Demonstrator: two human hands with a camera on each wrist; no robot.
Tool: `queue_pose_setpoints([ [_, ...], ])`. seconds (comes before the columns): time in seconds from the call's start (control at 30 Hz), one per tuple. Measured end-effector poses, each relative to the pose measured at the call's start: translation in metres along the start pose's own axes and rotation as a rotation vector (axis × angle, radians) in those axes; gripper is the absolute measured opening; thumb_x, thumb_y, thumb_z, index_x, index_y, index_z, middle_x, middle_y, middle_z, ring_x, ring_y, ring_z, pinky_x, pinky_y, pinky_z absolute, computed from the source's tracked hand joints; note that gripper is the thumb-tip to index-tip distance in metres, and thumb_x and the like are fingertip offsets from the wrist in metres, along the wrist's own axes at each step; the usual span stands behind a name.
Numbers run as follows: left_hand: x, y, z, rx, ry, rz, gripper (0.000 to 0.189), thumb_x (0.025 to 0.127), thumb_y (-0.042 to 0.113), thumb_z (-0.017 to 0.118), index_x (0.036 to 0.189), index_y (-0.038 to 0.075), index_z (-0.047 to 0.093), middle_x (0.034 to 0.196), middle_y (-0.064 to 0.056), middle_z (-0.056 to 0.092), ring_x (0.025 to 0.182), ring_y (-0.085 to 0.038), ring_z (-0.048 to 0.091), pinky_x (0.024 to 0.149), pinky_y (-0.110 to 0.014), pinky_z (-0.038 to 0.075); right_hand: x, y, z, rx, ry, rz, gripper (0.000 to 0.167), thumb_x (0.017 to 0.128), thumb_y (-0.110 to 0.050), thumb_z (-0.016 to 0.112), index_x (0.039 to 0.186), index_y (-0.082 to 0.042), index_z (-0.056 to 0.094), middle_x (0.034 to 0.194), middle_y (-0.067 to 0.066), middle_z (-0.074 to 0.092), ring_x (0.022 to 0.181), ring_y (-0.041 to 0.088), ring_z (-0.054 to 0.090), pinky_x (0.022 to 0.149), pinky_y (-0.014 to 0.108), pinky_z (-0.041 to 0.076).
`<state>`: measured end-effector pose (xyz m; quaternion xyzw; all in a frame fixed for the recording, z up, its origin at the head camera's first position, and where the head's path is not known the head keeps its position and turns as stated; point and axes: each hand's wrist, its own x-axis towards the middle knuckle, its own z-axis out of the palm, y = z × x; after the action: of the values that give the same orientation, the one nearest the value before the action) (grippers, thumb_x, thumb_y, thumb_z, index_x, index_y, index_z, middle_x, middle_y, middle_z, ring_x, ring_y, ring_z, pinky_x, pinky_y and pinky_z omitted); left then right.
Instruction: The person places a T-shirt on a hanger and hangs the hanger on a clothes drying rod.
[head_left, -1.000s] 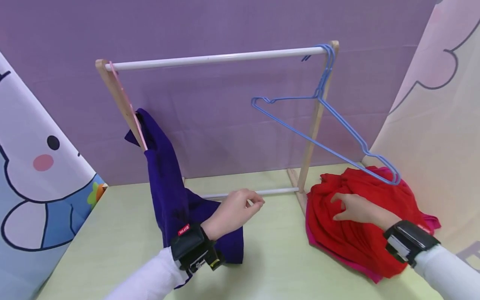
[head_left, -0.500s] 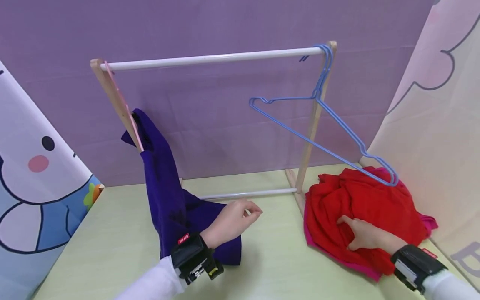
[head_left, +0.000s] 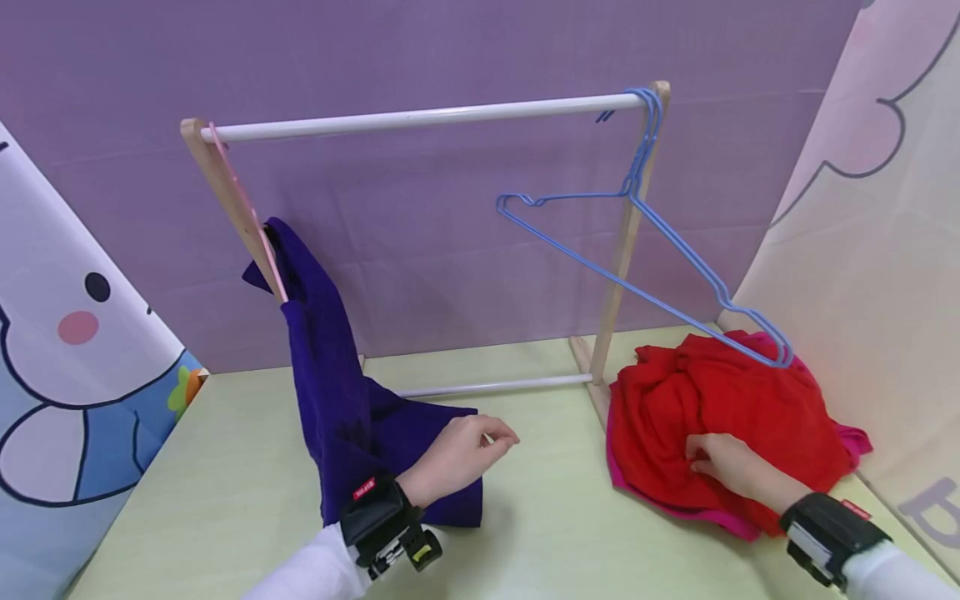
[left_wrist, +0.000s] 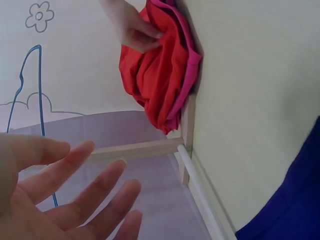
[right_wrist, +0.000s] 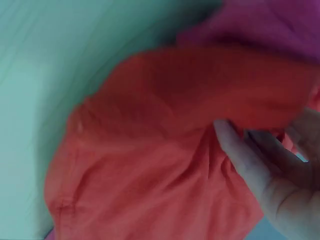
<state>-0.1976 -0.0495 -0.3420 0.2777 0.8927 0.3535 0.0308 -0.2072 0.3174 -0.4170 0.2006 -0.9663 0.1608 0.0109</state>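
My right hand point(head_left: 723, 462) pinches a fold of a red garment point(head_left: 757, 408) that lies crumpled on top of a magenta one point(head_left: 858, 442). In the right wrist view the red cloth point(right_wrist: 145, 185) bunches up at the fingertips. My left hand point(head_left: 457, 454) hovers with loosely bent fingers and nothing in them; the left wrist view shows its palm point(left_wrist: 55, 200). Just behind it, a dark blue garment point(head_left: 322, 375) hangs by a pink hanger point(head_left: 251, 208) at the rack's left end.
A small rack with a white top rail point(head_left: 420, 119) and wooden posts point(head_left: 618, 275) stands at the back. Blue hangers point(head_left: 637, 175) hang at its right end, reaching over the red pile. Printed cloth walls point(head_left: 862, 250) enclose the pale tabletop point(head_left: 570, 517).
My right hand has come down onto the red garment and closed on a fold, and the pile's front edge has lifted slightly. The left hand has dropped a little.
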Motion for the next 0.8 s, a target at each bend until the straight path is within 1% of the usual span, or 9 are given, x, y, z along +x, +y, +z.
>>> queue_pose_setpoints([
  [0.1,-0.003,-0.004,0.0,-0.018,0.007,-0.009,0.019,0.088,0.012,0.05,0.094,0.01,0.068,0.094,-0.001,0.065,0.069,-0.01,0.053,0.06,-0.022,0.041,-0.002,-0.002,-0.006,-0.003,0.036,0.025,0.015,0.071,-0.006,0.071,0.08,-0.005,0.059,0.071,-0.004,0.052,0.066,0.011,0.049,0.059,0.028,0.046],
  [0.27,-0.008,-0.012,0.0,-0.007,0.025,0.006,0.017,0.087,0.009,0.051,0.091,0.008,0.068,0.09,-0.002,0.065,0.065,-0.011,0.052,0.056,-0.021,0.039,-0.007,-0.011,-0.019,0.015,0.11,0.064,0.014,0.074,-0.004,0.067,0.085,-0.001,0.06,0.075,-0.001,0.056,0.068,0.014,0.052,0.061,0.032,0.048],
  [0.43,-0.009,-0.016,-0.001,-0.014,0.04,0.01,0.017,0.087,0.009,0.051,0.092,0.008,0.068,0.09,-0.003,0.065,0.066,-0.012,0.052,0.056,-0.021,0.04,-0.009,-0.021,-0.042,0.067,0.197,0.076,0.017,0.076,-0.003,0.065,0.092,0.003,0.06,0.082,0.006,0.06,0.075,0.021,0.055,0.066,0.036,0.047],
  [0.6,-0.012,-0.017,-0.003,-0.021,0.059,0.007,0.017,0.087,0.008,0.052,0.092,0.007,0.068,0.09,-0.004,0.065,0.064,-0.012,0.051,0.054,-0.021,0.039,-0.002,-0.032,-0.068,0.122,0.272,0.078,0.021,0.083,-0.005,0.057,0.1,0.007,0.057,0.092,0.017,0.059,0.085,0.032,0.054,0.071,0.042,0.046],
  [0.67,-0.012,-0.018,-0.004,-0.019,0.065,0.004,0.017,0.087,0.008,0.052,0.093,0.007,0.068,0.09,-0.003,0.065,0.065,-0.012,0.051,0.054,-0.021,0.039,0.001,-0.037,-0.077,0.137,0.308,0.066,0.021,0.085,-0.006,0.055,0.102,0.007,0.056,0.093,0.018,0.059,0.086,0.033,0.054,0.072,0.038,0.046],
  [0.73,-0.013,-0.018,-0.004,-0.022,0.065,0.0,0.017,0.087,0.008,0.052,0.093,0.007,0.067,0.09,-0.003,0.064,0.066,-0.011,0.052,0.055,-0.021,0.039,0.004,-0.041,-0.084,0.151,0.348,0.045,0.021,0.086,-0.007,0.055,0.102,0.006,0.056,0.093,0.017,0.059,0.086,0.031,0.055,0.071,0.029,0.045],
  [0.77,-0.013,-0.018,-0.004,-0.025,0.063,-0.001,0.017,0.087,0.008,0.052,0.093,0.007,0.067,0.091,-0.004,0.064,0.066,-0.012,0.052,0.055,-0.021,0.039,0.006,-0.043,-0.087,0.159,0.369,0.033,0.02,0.086,-0.007,0.055,0.101,0.006,0.057,0.093,0.016,0.06,0.084,0.029,0.055,0.071,0.024,0.044],
  [0.8,-0.013,-0.018,-0.003,-0.026,0.064,-0.003,0.017,0.087,0.008,0.052,0.093,0.006,0.067,0.091,-0.004,0.064,0.066,-0.011,0.052,0.055,-0.021,0.039,0.007,-0.046,-0.091,0.166,0.386,0.023,0.02,0.086,-0.007,0.055,0.102,0.006,0.057,0.091,0.015,0.06,0.08,0.025,0.055,0.067,0.02,0.043],
])
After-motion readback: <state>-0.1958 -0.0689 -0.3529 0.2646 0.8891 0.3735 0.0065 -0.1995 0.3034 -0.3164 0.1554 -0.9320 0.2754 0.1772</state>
